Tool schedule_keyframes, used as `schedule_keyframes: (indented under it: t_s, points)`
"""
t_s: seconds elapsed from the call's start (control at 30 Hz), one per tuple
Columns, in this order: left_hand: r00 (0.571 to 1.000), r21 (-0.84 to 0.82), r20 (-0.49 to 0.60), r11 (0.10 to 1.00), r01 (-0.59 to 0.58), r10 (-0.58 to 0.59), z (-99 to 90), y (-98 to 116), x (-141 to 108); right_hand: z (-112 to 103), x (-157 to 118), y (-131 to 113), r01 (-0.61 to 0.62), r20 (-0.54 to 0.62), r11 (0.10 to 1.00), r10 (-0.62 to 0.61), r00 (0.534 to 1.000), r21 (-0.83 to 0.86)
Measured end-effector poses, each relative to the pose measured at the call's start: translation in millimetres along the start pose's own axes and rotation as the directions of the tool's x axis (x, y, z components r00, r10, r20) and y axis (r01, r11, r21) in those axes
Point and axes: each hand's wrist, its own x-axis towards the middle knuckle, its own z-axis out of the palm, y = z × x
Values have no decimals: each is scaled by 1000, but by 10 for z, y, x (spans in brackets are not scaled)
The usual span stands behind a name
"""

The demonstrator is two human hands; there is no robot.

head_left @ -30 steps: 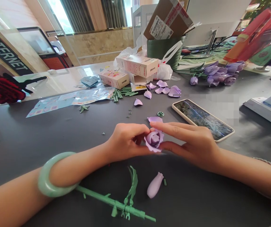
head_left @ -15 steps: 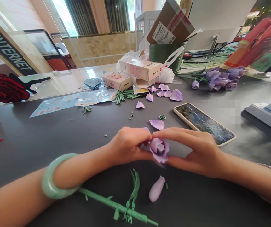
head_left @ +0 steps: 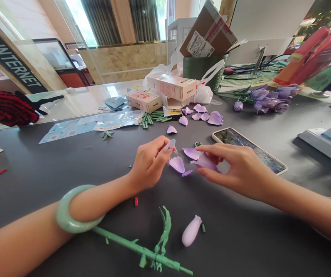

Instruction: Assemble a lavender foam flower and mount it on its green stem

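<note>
My left hand (head_left: 151,159) has its fingers curled together beside a loose purple petal (head_left: 177,164); whatever it may hold is hidden. Under the fingers of my right hand (head_left: 237,165) is a purple flower piece (head_left: 205,161), held between thumb and fingers. Another petal (head_left: 191,153) and a small green wheel (head_left: 198,144) lie just beyond. Nearer to me are a green stem (head_left: 131,246) with a leaf, a pale purple bud (head_left: 191,231) and a short green tube (head_left: 203,227). A small red piece (head_left: 136,201) lies near my left wrist.
A phone (head_left: 249,150) lies beyond my right hand. Farther back are loose petals (head_left: 215,118), green tubes (head_left: 146,120), pink boxes (head_left: 173,87), a green bin (head_left: 206,69) and a purple bouquet (head_left: 269,98). Plastic bags (head_left: 87,123) lie at the left.
My hands have moved apart, and the flower has gone from between them to my right hand, tipped over. A petal and a small purple piece now show between the hands; the red piece is uncovered.
</note>
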Motion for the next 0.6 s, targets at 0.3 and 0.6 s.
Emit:
schedule_keyframes:
  t_s: [0.3,0.6]
  points:
    - [886,195,379,912,-360,269,41,-24,13,15,-35,-7,-141,284,951,221,933,-276]
    - [815,299,485,815,-496,318,60,-57,-27,23,-38,48,-134,299,955,214,930,-266]
